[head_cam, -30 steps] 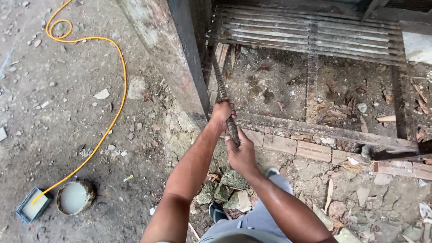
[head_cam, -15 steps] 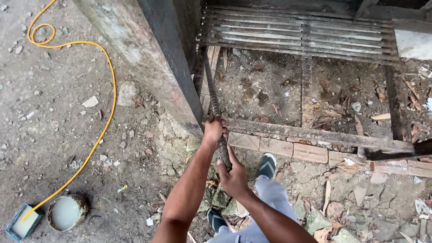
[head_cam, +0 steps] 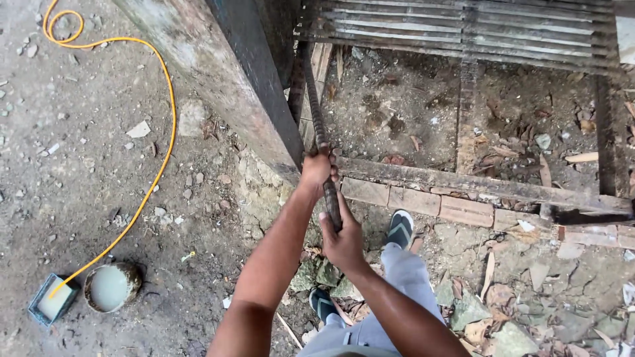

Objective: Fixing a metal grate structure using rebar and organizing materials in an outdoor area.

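Rebar [head_cam: 316, 119] was gripped tight, left hand [head_cam: 316, 168] at 12 o'clock above right hand [head_cam: 342, 241]; I'd guess keeping it off the post [head_cam: 225, 86] works best.

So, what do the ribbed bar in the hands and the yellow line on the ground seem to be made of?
The ribbed bar looks like steel, dull and rust-brown, with raised ridges along its length, like reinforcing bar. Left hand and right hand both close around it. The yellow line looks like smooth plastic or rubber: it curves and loops loosely over the dirt. Whether it is hose or cable, I cannot tell.
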